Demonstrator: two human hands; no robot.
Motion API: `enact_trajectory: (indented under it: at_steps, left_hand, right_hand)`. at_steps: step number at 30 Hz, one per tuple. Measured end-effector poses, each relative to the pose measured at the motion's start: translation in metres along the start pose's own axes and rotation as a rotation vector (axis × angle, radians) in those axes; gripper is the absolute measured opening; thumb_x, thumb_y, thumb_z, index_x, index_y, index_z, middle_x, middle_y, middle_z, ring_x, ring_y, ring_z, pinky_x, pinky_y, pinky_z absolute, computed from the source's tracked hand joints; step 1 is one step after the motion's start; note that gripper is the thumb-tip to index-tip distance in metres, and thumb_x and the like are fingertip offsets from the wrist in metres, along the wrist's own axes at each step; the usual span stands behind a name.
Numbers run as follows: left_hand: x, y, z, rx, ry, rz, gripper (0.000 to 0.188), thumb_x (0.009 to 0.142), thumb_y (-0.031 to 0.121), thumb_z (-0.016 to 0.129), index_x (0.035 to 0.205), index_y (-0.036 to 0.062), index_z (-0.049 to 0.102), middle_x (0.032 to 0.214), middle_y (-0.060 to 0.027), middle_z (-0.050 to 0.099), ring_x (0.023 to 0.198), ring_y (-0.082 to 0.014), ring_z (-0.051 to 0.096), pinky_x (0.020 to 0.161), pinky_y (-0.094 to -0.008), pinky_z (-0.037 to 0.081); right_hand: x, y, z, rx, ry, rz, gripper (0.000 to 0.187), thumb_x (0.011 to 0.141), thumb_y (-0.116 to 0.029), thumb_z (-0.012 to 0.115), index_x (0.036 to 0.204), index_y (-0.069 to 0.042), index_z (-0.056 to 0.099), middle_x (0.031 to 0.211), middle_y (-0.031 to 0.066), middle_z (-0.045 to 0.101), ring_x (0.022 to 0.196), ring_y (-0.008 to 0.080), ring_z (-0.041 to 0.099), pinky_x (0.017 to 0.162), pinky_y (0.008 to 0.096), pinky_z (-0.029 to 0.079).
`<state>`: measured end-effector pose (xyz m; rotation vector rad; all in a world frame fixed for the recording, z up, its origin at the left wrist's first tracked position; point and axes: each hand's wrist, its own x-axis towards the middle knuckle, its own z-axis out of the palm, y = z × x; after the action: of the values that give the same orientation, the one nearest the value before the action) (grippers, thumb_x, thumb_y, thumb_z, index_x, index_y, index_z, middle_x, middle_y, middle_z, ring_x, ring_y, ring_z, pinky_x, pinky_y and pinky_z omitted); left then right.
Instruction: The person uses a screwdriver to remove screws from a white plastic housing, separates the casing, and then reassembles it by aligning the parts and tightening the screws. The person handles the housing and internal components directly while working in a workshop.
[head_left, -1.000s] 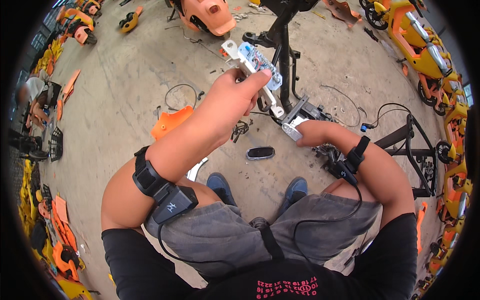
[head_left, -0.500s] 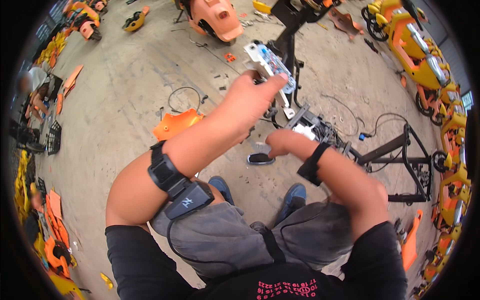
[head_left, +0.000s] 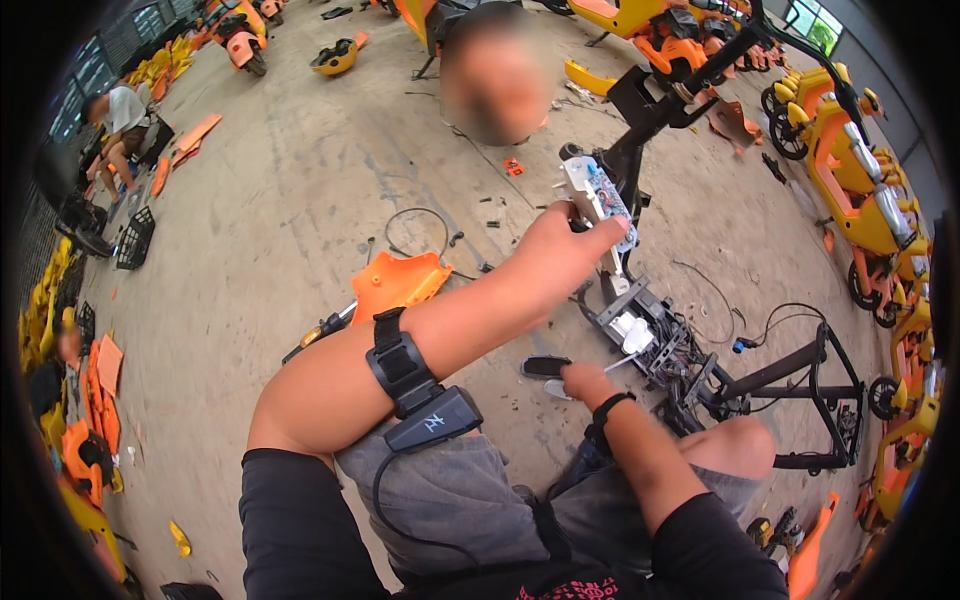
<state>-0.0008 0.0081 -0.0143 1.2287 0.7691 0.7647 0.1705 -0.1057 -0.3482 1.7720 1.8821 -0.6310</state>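
My left hand [head_left: 590, 238] is stretched forward and closed on a circuit board in a white housing [head_left: 605, 200], with blue parts along its face. The thumb presses on the board's lower end, beside the black steering column of a stripped scooter frame [head_left: 765, 382]. Lower down, my right hand [head_left: 588, 382] is closed round a screwdriver [head_left: 622, 362]. Its thin shaft points towards the white part [head_left: 632, 332] among the frame's cables; the fingers hide most of the handle. A dark oval thing with a pale rim [head_left: 546, 367] lies just left of this hand.
An orange body panel [head_left: 398, 284] lies on the floor left of my forearm, with a tool [head_left: 320, 334] beside it. Yellow scooters [head_left: 850, 165] line the right side. At far left a person [head_left: 122, 130] sits near a black basket [head_left: 134, 238]. Loose cables [head_left: 785, 310] lie around the frame.
The view has shifted, bringing more of the far floor into sight. My right hand has moved down, and the screwdriver shaft now shows. My left hand still holds the circuit board.
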Motion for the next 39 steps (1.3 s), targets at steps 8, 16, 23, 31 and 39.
enact_trajectory:
  at_steps: [8,16,23,31,39]
  left_hand:
    - [0.001,0.002,0.005,-0.026,0.02,-0.077,0.041,0.095,0.044,0.064,0.094,0.0042,0.055,0.075,-0.0006,0.053,0.063,-0.0086,0.047,0.057,-0.025,0.04]
    - [-0.002,0.008,0.009,-0.091,-0.012,-0.147,0.044,0.1,0.05,0.056,0.099,0.0062,0.057,0.081,-0.0008,0.057,0.069,-0.0103,0.053,0.066,-0.0252,0.045]
    - [0.004,-0.001,0.015,-0.196,-0.201,-0.265,0.044,0.105,0.046,0.046,0.112,0.0045,0.059,0.093,-0.0059,0.065,0.085,-0.018,0.062,0.079,-0.033,0.05]
    - [0.0,0.005,0.011,-0.006,-0.439,-0.246,0.041,0.105,0.019,0.048,0.14,-0.0017,0.041,0.13,-0.0161,0.061,0.117,-0.0232,0.062,0.095,-0.0321,0.048]
    - [0.009,-0.006,0.016,0.056,-0.162,-0.377,0.03,0.103,0.015,0.053,0.124,-0.007,0.052,0.115,-0.0179,0.068,0.103,-0.0208,0.069,0.085,-0.0275,0.055]
  right_hand:
    - [-0.069,0.038,-0.217,0.103,0.25,-0.047,0.037,0.087,-0.037,0.064,0.109,-0.008,0.068,0.101,0.0171,0.071,0.098,0.0361,0.068,0.082,0.048,0.054]
    - [-0.207,0.036,-0.289,0.557,0.732,-0.276,0.084,0.076,-0.032,0.083,0.144,-0.006,0.042,0.128,0.015,0.059,0.091,0.0275,0.064,0.082,0.0395,0.053]
    - [-0.206,0.02,-0.279,0.446,0.971,-0.363,0.061,0.085,-0.034,0.075,0.136,-0.01,0.05,0.119,0.0144,0.064,0.099,0.0352,0.066,0.08,0.043,0.053]
    - [-0.203,0.055,-0.283,0.924,0.952,-0.242,0.031,0.091,-0.026,0.072,0.113,-0.005,0.069,0.084,0.0152,0.071,0.068,0.0226,0.068,0.066,0.0346,0.053]
    - [-0.205,0.049,-0.289,0.734,1.124,-0.274,0.026,0.09,-0.021,0.069,0.111,-0.005,0.066,0.09,0.019,0.07,0.077,0.0372,0.068,0.067,0.0428,0.054]
